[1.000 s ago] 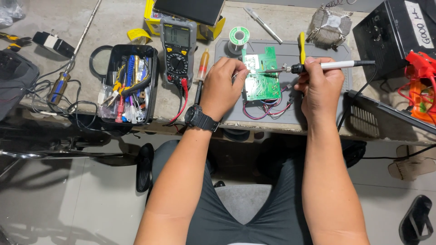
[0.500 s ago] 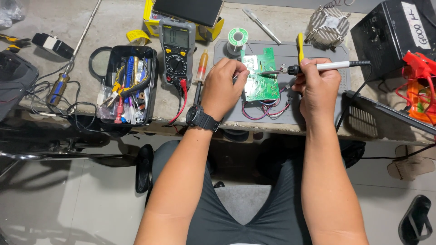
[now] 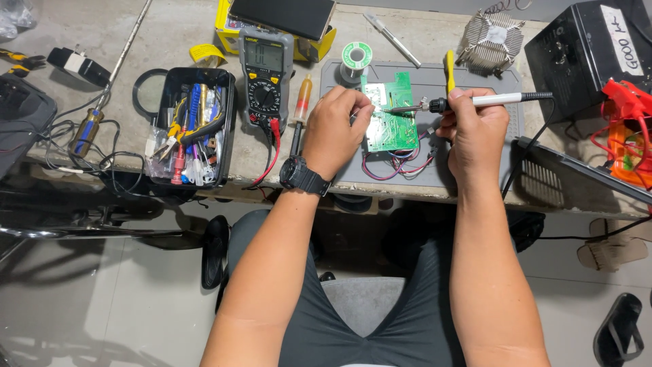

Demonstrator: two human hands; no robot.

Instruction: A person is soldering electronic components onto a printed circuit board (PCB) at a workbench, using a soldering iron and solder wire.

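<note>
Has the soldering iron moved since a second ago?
No. The soldering iron, in the right hand, keeps its tip over the green circuit board, unchanged against the solder spool.

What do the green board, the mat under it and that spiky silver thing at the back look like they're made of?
Green board: likely rigid glossy laminate, flat with wires off its edge. Grey mat: probably matte rubbery sheet, with rounded corners. Spiky silver thing: seemingly bare metal, with thin shiny fins.

Single head-worn view, steeply downward from above onto a near workbench (image 3: 204, 173); lap below
</note>
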